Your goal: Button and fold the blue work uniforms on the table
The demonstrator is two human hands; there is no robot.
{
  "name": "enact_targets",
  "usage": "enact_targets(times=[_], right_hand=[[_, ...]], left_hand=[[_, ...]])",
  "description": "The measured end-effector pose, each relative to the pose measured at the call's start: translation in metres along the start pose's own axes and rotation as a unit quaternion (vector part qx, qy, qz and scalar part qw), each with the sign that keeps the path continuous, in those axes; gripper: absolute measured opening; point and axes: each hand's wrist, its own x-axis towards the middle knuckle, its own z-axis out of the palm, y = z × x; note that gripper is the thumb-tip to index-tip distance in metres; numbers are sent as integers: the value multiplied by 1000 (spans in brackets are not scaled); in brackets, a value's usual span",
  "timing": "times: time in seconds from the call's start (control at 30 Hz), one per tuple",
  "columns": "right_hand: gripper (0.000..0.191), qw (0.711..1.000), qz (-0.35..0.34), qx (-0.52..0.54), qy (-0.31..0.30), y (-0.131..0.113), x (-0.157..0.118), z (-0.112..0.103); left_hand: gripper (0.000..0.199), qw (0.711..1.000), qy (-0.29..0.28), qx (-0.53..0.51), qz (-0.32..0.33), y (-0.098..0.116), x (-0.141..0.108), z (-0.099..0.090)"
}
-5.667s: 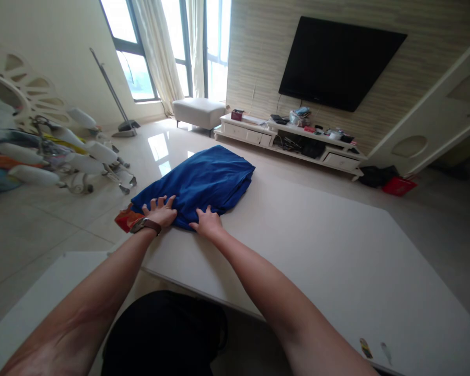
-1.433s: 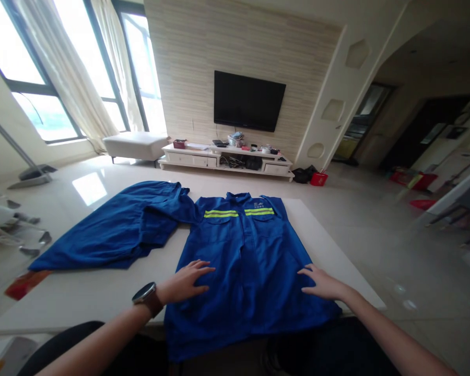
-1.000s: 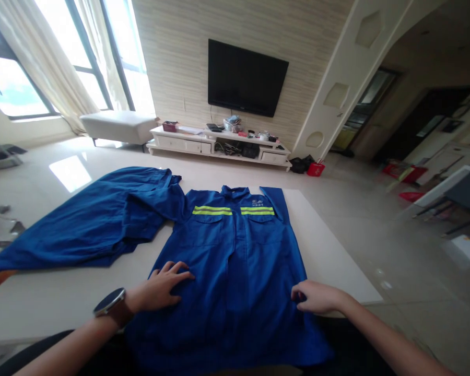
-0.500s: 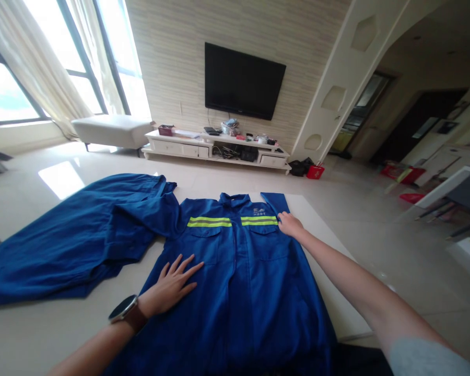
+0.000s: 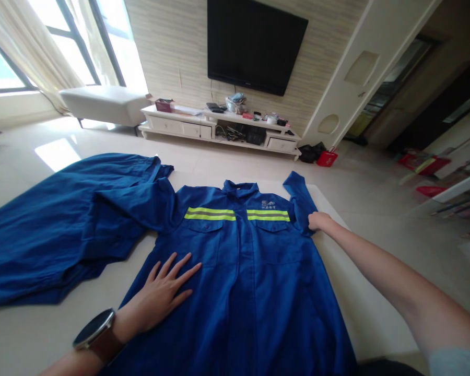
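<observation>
A blue work jacket [image 5: 235,292] lies front up before me, its collar pointing away, with yellow-green reflective bands across the chest and a small white logo at upper right. My left hand [image 5: 162,290] rests flat on its left front below the pocket flap, fingers spread, a watch [image 5: 96,331] on the wrist. At the right edge, my right hand [image 5: 319,221] is closed on the jacket's right sleeve [image 5: 303,201] near the underarm. That sleeve's far end sticks up and away past the shoulder. The left sleeve [image 5: 141,206] stretches over another blue garment [image 5: 50,235].
Under the clothes is a pale tabletop [image 5: 376,308], its right edge near my right forearm. Beyond it, a white TV cabinet [image 5: 176,125] with small items stands below a wall-mounted television [image 5: 254,47]. A grey bench [image 5: 104,104] is at far left, a red bag [image 5: 327,156] right of the cabinet.
My right hand has moved right, drawing the right sleeve outward from the jacket's body. My left hand stays spread on the front. The camera view has tilted downward.
</observation>
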Motion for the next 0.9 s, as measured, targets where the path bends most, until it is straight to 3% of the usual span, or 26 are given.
enact_targets(times=[0.1, 0.23, 0.37, 0.47, 0.57, 0.67, 0.77, 0.83, 0.9], right_hand=[[51, 997, 42, -4, -61, 23, -7, -3], [51, 998, 53, 9, -42, 59, -25, 0], [66, 999, 17, 36, 11, 81, -44, 30], [75, 994, 79, 74, 17, 95, -53, 59], [84, 987, 119, 101, 23, 104, -59, 74], [82, 990, 86, 96, 65, 93, -69, 73], [69, 987, -18, 101, 120, 62, -86, 65], [62, 985, -73, 106, 110, 41, -99, 58], [58, 991, -64, 97, 67, 27, -112, 47]], left_hand=[[58, 1000, 3, -2, 0, 0, -1, -1], [59, 1000, -5, -12, -1, 1, 0, -3], [59, 1000, -18, -18, -10, 2, 0, -3], [59, 1000, -16, -16, -15, 1, 0, 0], [59, 1000, -15, -19, -13, 0, 1, 4], [59, 999, -18, -20, -17, -1, 2, 7], [59, 999, -26, -18, -19, 0, 3, 6], [59, 999, -35, -17, -21, 1, 3, 4], [58, 999, -38, -20, -23, 4, 3, 1]])
